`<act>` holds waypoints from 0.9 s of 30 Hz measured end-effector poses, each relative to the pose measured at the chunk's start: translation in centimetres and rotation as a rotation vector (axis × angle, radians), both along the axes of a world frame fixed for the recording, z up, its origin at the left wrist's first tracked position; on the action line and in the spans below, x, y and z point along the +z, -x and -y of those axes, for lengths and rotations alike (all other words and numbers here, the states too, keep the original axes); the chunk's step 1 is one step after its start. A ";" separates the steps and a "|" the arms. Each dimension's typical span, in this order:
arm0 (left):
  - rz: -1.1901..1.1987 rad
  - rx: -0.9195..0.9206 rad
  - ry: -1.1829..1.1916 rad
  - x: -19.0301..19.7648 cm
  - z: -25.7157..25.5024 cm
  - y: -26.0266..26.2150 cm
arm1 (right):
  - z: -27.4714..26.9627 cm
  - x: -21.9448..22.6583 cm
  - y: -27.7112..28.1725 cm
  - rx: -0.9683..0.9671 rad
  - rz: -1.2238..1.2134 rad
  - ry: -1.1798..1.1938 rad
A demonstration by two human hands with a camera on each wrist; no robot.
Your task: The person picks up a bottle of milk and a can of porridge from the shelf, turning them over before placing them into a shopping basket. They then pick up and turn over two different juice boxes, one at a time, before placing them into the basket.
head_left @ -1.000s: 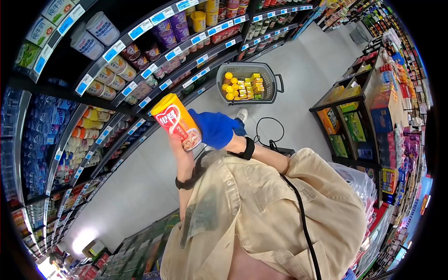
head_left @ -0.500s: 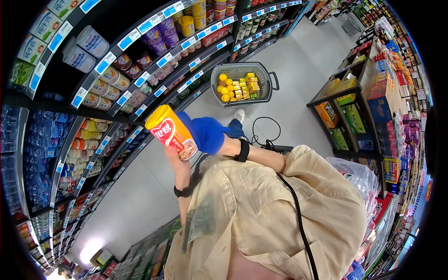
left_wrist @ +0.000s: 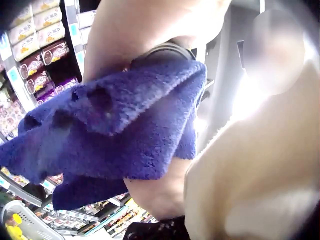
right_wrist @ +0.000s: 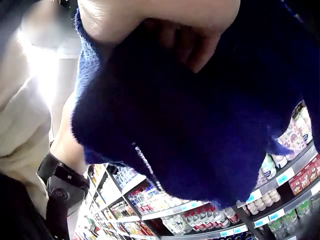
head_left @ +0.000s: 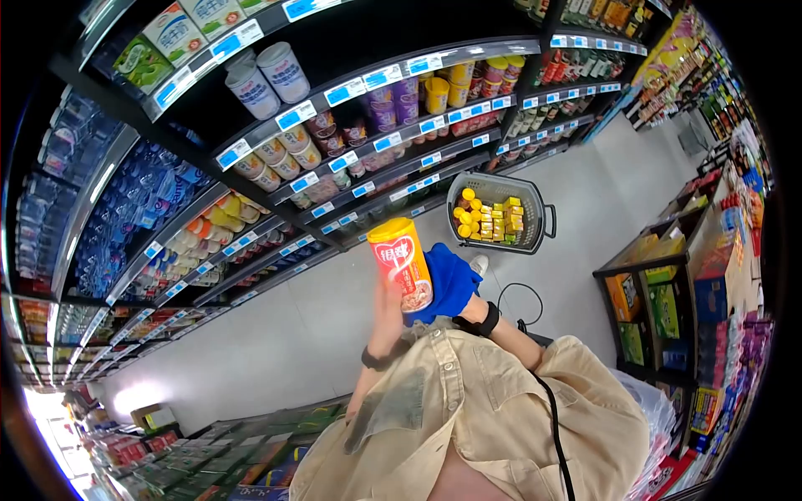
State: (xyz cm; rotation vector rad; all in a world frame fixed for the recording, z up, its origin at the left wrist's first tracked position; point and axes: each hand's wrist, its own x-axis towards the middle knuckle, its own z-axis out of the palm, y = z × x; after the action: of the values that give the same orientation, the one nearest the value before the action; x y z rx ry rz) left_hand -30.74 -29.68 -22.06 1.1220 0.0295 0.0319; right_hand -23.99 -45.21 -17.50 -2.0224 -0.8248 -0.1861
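Can [head_left: 403, 267] with a yellow lid and a red heart-shaped label sits in the left hand [head_left: 386, 313], tilted, lid end toward the shelves, in front of the person's chest. The left hand grips it low on the labelled side, though blur hides how each finger lies. The right hand [right_wrist: 195, 40] has its fingers curled into a fuzzy blue towel [head_left: 449, 282], which lies against the can's other side; whether those fingers press the metal through the cloth, I cannot tell. The likeliest trouble is a slip: cloth slides easily on a smooth printed wall, so if the left hand loosened while the towel was rubbing or twisting, the can could roll out and drop, since nothing is under it but the floor. A fall might dent the rim or pop the lid. The loose towel folds could also catch between palm and can and weaken the hold. Lower down, a grey basket [head_left: 501, 185] stands on the floor holding yellow-lidded cans [head_left: 470, 217] and small yellow boxes [head_left: 504, 221]; a can let go from high up could knock those. The black cable [head_left: 518, 284] looped near the shoe [head_left: 479, 265] could snag a foot mid-step.
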 end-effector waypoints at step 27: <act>0.010 0.104 -0.045 0.2 0.1 -0.3 | -0.2 -3.3 0.1 0.039 -0.109 -0.004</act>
State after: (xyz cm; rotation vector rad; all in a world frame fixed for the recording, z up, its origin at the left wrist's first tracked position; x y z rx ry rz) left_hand -30.44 -29.82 -21.89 1.1642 0.0782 0.1313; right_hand -24.07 -45.01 -20.78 -1.9919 -0.7936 -0.0546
